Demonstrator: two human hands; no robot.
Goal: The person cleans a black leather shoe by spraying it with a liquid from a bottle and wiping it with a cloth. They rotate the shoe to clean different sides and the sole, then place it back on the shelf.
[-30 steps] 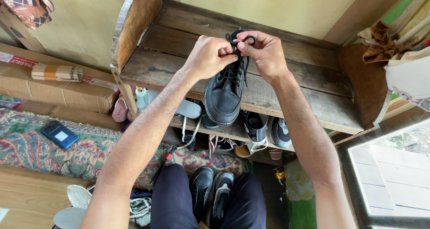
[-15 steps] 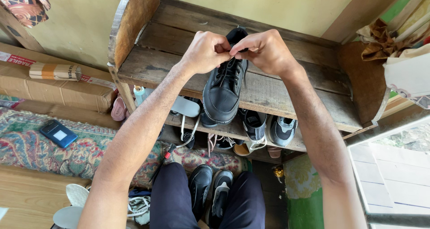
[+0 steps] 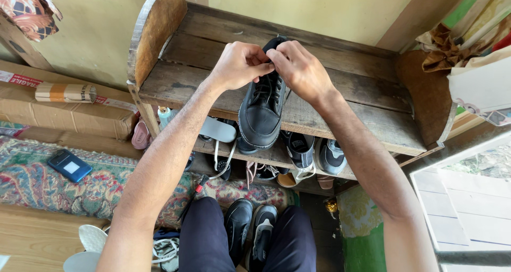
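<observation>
Head view: both hands, left hand and right hand, have come closer together, fingers pinched on the black laces at the top of the black lace-up shoe. It stands on the wooden shoe rack, toe over the front edge; the loop seen earlier is gone, so the knot seems tightened.

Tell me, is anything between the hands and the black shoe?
No. Both the left hand and right hand are already on the shoe, pinching at its laces on the top shelf.
</observation>
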